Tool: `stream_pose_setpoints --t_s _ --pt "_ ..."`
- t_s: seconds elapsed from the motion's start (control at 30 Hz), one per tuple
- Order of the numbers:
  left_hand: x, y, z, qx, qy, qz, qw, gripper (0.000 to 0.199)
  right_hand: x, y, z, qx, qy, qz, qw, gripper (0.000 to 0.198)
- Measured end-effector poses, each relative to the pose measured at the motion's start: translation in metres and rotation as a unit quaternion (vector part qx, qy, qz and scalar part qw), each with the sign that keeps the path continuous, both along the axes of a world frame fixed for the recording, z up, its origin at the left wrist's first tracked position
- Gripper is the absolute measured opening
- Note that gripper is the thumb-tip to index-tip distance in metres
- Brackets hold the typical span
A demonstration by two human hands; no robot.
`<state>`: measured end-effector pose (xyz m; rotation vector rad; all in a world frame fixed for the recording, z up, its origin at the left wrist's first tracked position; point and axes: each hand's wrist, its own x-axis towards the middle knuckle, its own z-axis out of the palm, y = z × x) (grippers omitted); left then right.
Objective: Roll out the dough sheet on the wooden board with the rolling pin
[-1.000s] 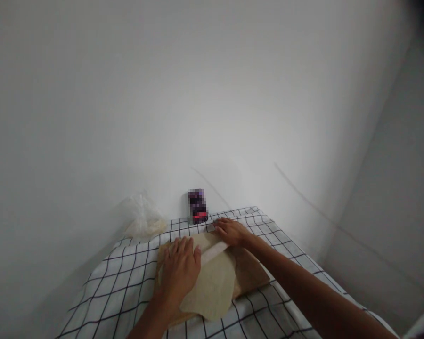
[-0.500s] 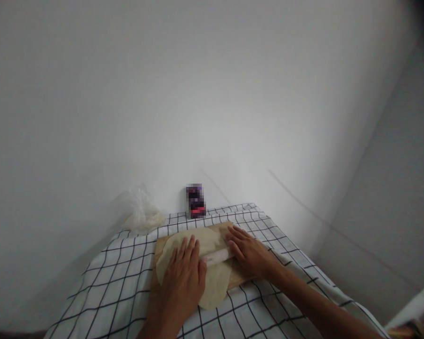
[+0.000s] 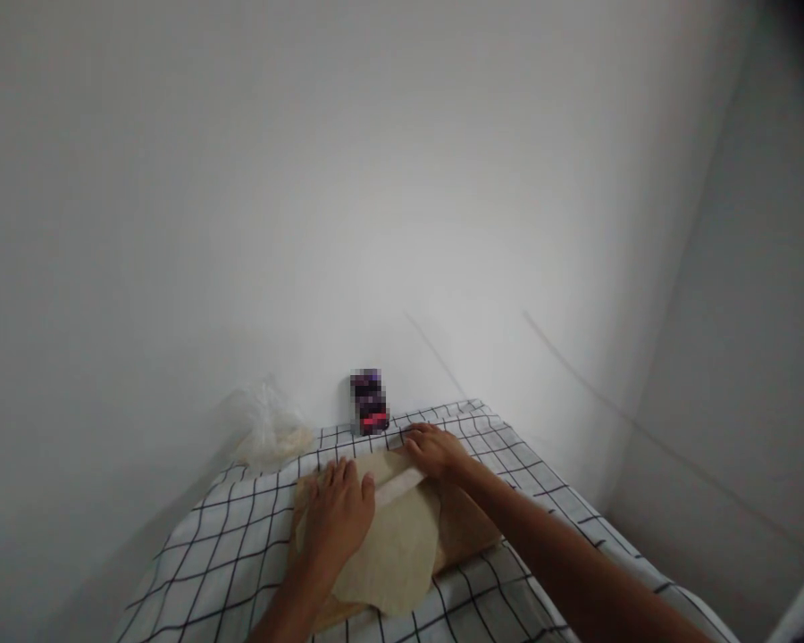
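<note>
Both palms lie flat and open on the rolling pin [image 3: 400, 487], the left hand [image 3: 339, 516] nearer, the right hand [image 3: 435, 449] farther, its long axis slanting across the dough sheet [image 3: 392, 554] on the wooden board [image 3: 467, 529].

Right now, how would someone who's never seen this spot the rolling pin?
Find the checked tablecloth against the white wall, then the wooden board on it, covered by a flat sheet of dough. The rolling pin lies across the dough's far end under the left hand and right hand: the only pale, straight bar there.
</note>
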<state>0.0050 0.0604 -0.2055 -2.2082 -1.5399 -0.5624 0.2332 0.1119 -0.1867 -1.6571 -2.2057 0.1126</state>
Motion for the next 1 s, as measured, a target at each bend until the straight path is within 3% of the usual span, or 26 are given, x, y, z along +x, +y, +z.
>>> stream_pose_setpoints --t_s 0.17,0.33,0.53,0.63,0.73,1.0 --pt "0.006 -0.011 -0.007 -0.012 -0.011 0.019 1.000 0.045 0.007 -0.018 -0.010 0.004 0.000 -0.007 1.000 0.047" --pt "0.008 -0.026 -0.016 -0.018 -0.030 -0.038 0.999 0.050 0.016 -0.061 -0.014 0.039 0.003 0.012 0.999 0.050" --pt "0.006 -0.063 -0.012 -0.051 -0.047 -0.103 0.992 0.058 0.024 -0.115 -0.025 0.052 0.022 -0.026 0.998 0.058" --pt "0.004 -0.073 -0.010 -0.073 -0.043 -0.123 0.989 0.059 0.028 -0.129 -0.029 0.059 0.029 -0.029 0.997 0.061" --pt "0.006 -0.064 -0.007 -0.095 -0.041 -0.106 0.989 0.061 0.028 -0.118 -0.026 0.040 0.011 -0.014 0.999 0.060" --pt "0.018 -0.009 0.018 -0.122 -0.013 0.012 0.992 0.060 0.009 -0.034 0.000 -0.019 -0.042 -0.032 0.998 0.050"
